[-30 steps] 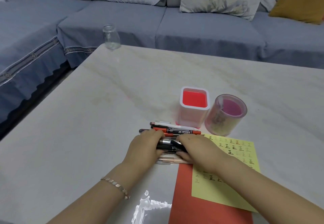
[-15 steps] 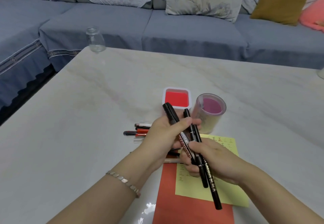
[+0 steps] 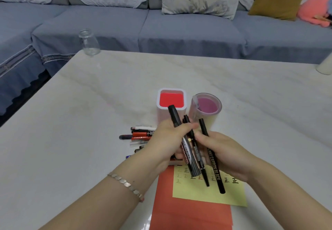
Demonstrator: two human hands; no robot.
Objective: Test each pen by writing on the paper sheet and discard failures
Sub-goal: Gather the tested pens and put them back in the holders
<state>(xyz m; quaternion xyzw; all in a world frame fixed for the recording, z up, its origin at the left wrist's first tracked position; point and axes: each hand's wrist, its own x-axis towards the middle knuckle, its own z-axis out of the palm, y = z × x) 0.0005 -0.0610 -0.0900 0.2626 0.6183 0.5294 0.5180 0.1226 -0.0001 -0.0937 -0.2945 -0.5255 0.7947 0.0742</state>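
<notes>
Clutching black markers point(image 3: 185, 150) in the left hand point(image 3: 167, 139) and one pen point(image 3: 213, 168) in the right hand point(image 3: 226, 156) above the scribbled sheet point(image 3: 197, 192), the person seemed midway, with a pile point(image 3: 142, 133) nearby apparently untested.

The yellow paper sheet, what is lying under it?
A red sheet lies under the yellow paper sheet, showing past its left and near edges; the rest is covered.
</notes>
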